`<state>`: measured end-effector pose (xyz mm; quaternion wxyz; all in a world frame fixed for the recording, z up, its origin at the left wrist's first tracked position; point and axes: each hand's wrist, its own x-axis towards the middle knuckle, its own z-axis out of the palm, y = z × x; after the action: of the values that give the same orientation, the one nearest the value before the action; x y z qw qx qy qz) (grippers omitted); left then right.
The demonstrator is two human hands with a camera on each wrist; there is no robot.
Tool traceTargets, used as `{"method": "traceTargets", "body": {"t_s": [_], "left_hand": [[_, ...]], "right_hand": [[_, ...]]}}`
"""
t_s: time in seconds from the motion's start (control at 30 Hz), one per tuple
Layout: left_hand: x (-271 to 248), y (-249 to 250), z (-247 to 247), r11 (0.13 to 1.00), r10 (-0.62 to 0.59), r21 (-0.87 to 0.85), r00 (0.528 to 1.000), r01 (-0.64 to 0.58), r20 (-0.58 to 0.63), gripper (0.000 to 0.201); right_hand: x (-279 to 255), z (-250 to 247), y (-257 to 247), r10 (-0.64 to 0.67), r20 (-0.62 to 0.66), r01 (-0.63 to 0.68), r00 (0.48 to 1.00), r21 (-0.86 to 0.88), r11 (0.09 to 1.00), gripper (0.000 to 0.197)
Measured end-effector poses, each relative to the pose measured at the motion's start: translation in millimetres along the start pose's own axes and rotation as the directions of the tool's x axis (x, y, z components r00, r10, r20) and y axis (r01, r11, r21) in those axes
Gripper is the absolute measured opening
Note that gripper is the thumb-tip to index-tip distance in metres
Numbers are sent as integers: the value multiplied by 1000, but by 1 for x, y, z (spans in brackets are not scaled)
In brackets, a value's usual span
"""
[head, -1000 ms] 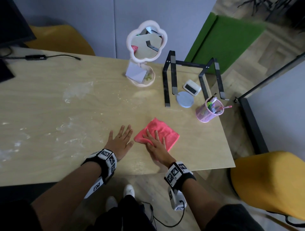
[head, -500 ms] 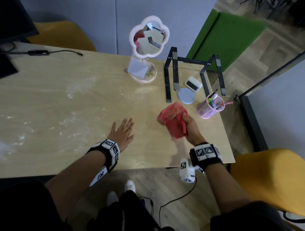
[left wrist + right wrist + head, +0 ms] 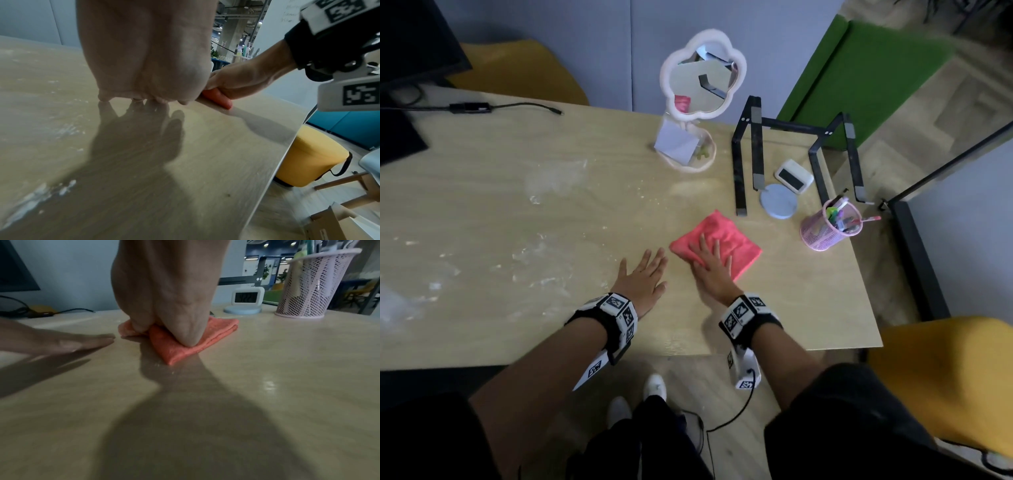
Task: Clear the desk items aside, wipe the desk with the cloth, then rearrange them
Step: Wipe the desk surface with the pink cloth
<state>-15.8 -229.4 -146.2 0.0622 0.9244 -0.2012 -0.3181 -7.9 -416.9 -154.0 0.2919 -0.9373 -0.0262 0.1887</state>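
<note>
Stand [image 3: 748, 150], coaster [image 3: 779, 206], pen cup [image 3: 822, 233] crowd beyond pressed cloth [image 3: 736, 240].

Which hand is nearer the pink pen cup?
Right. The right hand presses the cloth, just left of the pen cup; the left hand lies flat farther left.
</note>
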Motion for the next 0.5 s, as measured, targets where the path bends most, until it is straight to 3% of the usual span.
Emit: {"method": "traceTargets", "body": {"t_s": [0.13, 0.5], "left_hand": [[2, 0, 2, 1000, -14, 14, 1000, 15, -12, 59], [-4, 2, -10, 1000, -6, 21, 1000, 5, 29, 56]], "right_hand": [[-24, 9, -2, -78, 36, 80, 996, -37, 996, 46], [-83, 37, -3, -95, 65, 93, 993, 23, 995, 46]]}}
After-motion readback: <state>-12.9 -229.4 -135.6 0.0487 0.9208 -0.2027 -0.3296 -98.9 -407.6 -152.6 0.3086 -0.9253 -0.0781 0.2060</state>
